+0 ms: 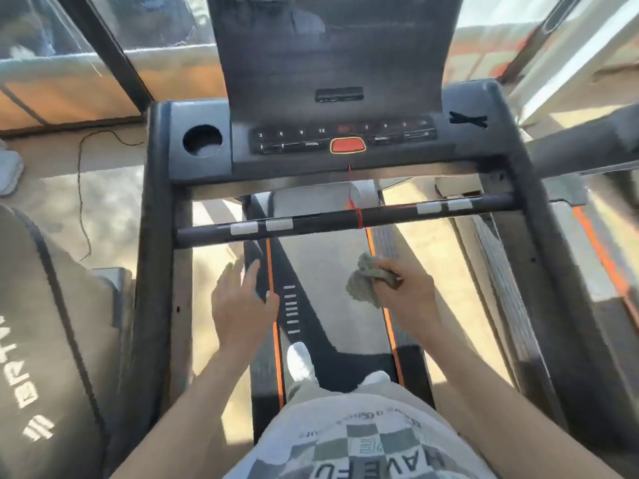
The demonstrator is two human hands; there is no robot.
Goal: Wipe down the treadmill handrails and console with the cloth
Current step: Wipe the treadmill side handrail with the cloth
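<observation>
The treadmill (328,271) fills the view, with its console (332,57) at 12 o'clock, the left handrail (155,236) at 9 and the right handrail (529,236) at 3. A crossbar (328,217) spans the centre. At 7 o'clock the left hand (242,305) is flat with fingers loosely spread, holding nothing. At 4 o'clock the right hand (408,299) grips the bunched cloth (366,281), which sticks out at its 10 o'clock, apart from rails and console. A red button (348,145) sits low on the console.

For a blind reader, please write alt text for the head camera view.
A person stands on a treadmill belt, the right hand gripping a crumpled green cloth, the left hand open, neither touching the crossbar ahead. Beyond it is the dark console with a red button.
</observation>
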